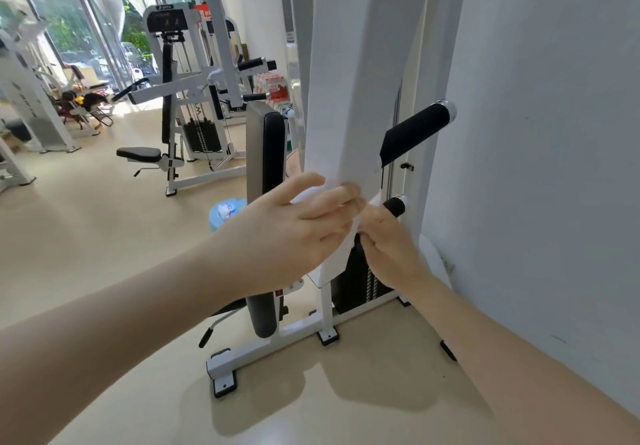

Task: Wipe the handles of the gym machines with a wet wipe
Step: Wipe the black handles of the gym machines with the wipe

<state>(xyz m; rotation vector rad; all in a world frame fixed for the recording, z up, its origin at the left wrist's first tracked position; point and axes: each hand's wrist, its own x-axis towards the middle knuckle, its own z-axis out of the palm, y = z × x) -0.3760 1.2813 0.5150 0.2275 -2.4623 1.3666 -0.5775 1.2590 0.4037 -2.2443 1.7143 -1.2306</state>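
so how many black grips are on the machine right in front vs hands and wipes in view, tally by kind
black foam handles: 2, the long upper handle and the short lower handle
hands: 2, the left hand and the right hand
wet wipes: 1, the white wet wipe held between both hands
total: 5

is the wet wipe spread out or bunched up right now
Partly spread: the wet wipe hangs as a flat white strip between the left hand and right hand, both pinching it beside the lower handle.
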